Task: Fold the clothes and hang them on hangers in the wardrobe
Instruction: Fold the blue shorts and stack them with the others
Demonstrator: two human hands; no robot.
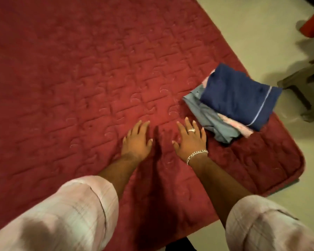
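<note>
my left hand (137,140): flat on the bed (80,78), fingers spread, empty
my right hand (189,140): same, fingers splayed, empty
folded clothes (232,104): stacked near bed's right edge, just beside my right fingers

The quilted fabric bed cover (80,78) is deep red, stitched in a brick-like pattern. The folded cloth garment on top of the stack (239,95) is navy with a pale stripe, over grey-blue cloth (207,115) and pink cloth (237,126). The rolled shirt sleeves (76,211) are pale pink check. The smooth floor (252,33) is cream.

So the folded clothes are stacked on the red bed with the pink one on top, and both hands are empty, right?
Not quite. The head view shows the dark blue garment on top of the stack on the red bed; the pink one lies under it. Both the left hand and right hand are empty.
</note>
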